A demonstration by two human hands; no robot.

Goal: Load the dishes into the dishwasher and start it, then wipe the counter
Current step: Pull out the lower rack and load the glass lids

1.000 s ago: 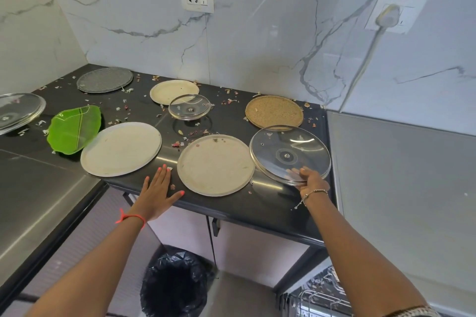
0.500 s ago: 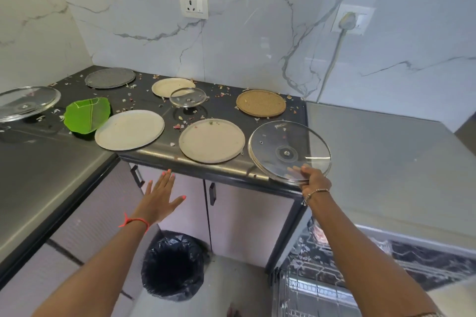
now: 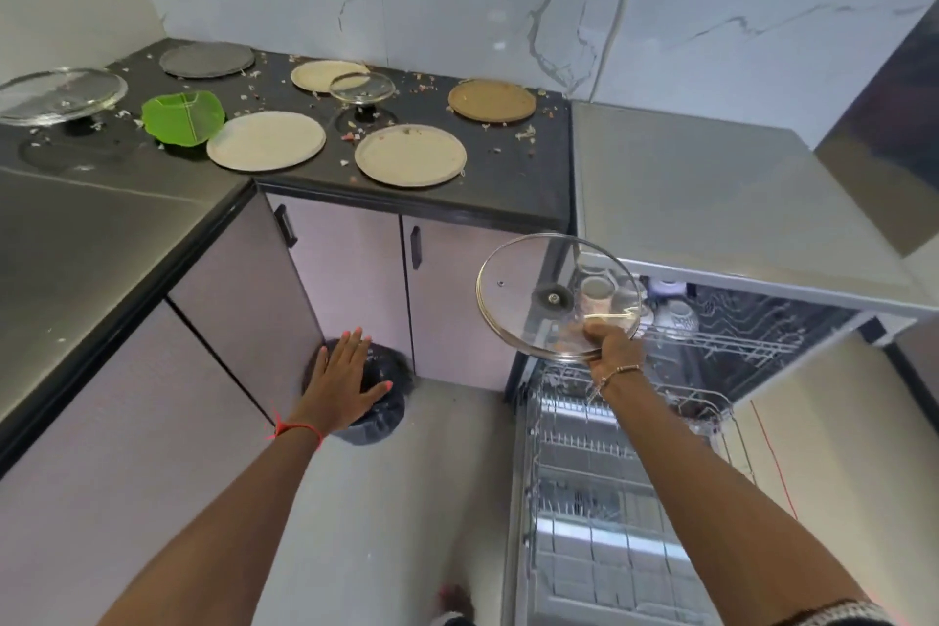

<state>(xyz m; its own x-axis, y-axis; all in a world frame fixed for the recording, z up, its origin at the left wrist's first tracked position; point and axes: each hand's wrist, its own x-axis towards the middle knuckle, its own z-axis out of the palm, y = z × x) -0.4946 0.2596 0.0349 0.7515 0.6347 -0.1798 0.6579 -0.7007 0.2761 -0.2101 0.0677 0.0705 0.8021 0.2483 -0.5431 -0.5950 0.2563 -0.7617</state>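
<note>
My right hand (image 3: 612, 346) pinches the near rim of a round glass lid (image 3: 528, 295), held in the air above the open dishwasher (image 3: 737, 336) and its pulled-out wire rack (image 3: 599, 463). My left hand (image 3: 340, 384) hangs open with straight fingers, holding nothing, over the black bin. On the dark counter (image 3: 508, 183) lie two cream plates (image 3: 267, 140) (image 3: 410, 155), a smaller cream plate (image 3: 317, 75), a brown plate (image 3: 492, 101), a grey plate (image 3: 206, 59), a green leaf-shaped dish (image 3: 183, 117), a small glass lid (image 3: 362, 88) and a large glass lid (image 3: 61, 94).
Crumbs and scraps are scattered over the counter. A bin (image 3: 378, 412) with a black liner stands on the floor by the cabinet doors (image 3: 350, 280). Cups sit in the dishwasher's upper rack (image 3: 676, 315). A steel worktop (image 3: 711, 188) covers the dishwasher.
My right hand has lifted the glass lid off the counter and carried it down over the dishwasher. My left hand has dropped from the counter edge to above the bin. The view has tilted down.
</note>
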